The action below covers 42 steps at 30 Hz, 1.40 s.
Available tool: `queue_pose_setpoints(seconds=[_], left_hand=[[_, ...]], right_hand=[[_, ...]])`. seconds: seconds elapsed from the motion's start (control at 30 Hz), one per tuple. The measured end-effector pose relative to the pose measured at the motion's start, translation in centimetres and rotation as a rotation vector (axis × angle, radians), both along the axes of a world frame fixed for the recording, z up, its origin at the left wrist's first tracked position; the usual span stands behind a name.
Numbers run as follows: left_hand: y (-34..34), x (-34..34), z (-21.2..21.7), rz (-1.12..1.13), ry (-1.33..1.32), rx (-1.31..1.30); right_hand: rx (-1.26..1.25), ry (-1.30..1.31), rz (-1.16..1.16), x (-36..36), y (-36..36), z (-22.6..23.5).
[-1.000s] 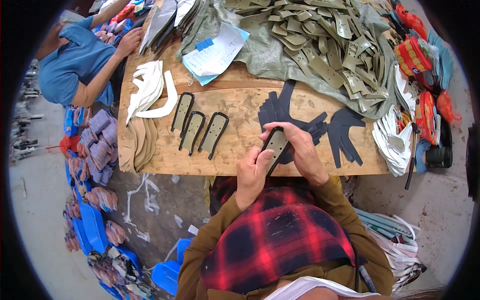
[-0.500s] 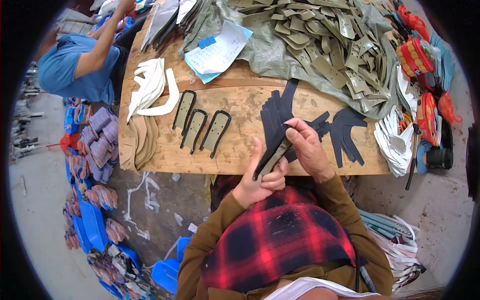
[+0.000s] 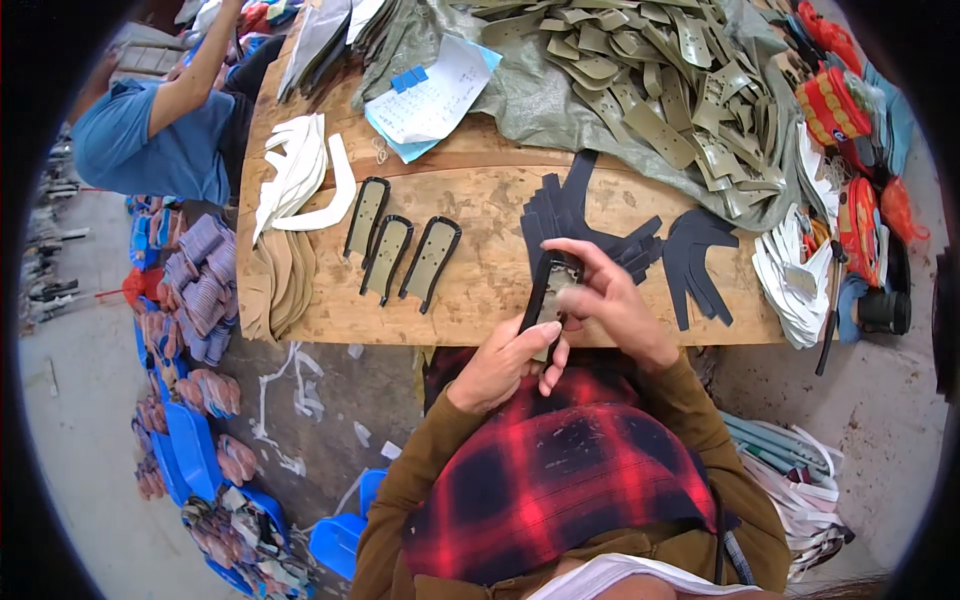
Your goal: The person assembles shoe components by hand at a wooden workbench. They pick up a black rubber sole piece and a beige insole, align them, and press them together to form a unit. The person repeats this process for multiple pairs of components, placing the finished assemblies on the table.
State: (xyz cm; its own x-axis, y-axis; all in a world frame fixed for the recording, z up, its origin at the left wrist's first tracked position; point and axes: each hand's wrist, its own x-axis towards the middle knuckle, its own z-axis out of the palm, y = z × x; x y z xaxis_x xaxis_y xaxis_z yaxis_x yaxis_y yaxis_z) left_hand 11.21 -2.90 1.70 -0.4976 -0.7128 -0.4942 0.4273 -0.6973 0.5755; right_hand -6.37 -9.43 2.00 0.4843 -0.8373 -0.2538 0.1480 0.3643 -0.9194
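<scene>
Strip [image 3: 548,296] half-hidden under both hands

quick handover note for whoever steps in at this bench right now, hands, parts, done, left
Left hand: grips the lower end of an olive strip with black edging.
Right hand: fingers press on the same strip's upper part, at the near edge of the wooden bench.
Done: three edged strips lie in a row to the left.
Left: the one in hand; a pile of plain olive pieces on the grey cloth; black cut shapes beside the hands.
</scene>
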Motion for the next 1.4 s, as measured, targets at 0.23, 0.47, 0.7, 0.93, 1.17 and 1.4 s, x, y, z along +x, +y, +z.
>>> queue_pose_setpoints(seconds=[0.23, 0.47, 0.7, 0.93, 1.17, 1.4], left_hand=[[0.6, 0.0, 0.2, 0.069, -0.042, 0.052], [-2.1, 6.8, -1.1, 0.202, -1.117, -0.505], [-1.4, 7.0, -1.1, 0.368, -1.542, -0.988], [1.5, -0.3, -4.0, 0.124, -0.799, -0.283], [-0.1, -2.2, -4.7, 0.187, -0.372, -0.217], [-1.7, -2.3, -0.5, 0.363, -0.096, -0.183]], right_hand=[[-0.026, 0.079, 0.023, 0.4, 1.1, -1.0], [-0.394, 0.342, -0.232, -1.4, 0.6, -1.9], [-1.04, 0.897, 0.02, -2.2, 2.0, -4.1], [-0.991, 0.835, -0.038, -2.2, 2.2, -5.1], [-1.068, 0.652, -0.019, -2.8, 1.3, -2.2], [-1.203, 1.43, -0.403, -10.0, -13.2, -1.9]])
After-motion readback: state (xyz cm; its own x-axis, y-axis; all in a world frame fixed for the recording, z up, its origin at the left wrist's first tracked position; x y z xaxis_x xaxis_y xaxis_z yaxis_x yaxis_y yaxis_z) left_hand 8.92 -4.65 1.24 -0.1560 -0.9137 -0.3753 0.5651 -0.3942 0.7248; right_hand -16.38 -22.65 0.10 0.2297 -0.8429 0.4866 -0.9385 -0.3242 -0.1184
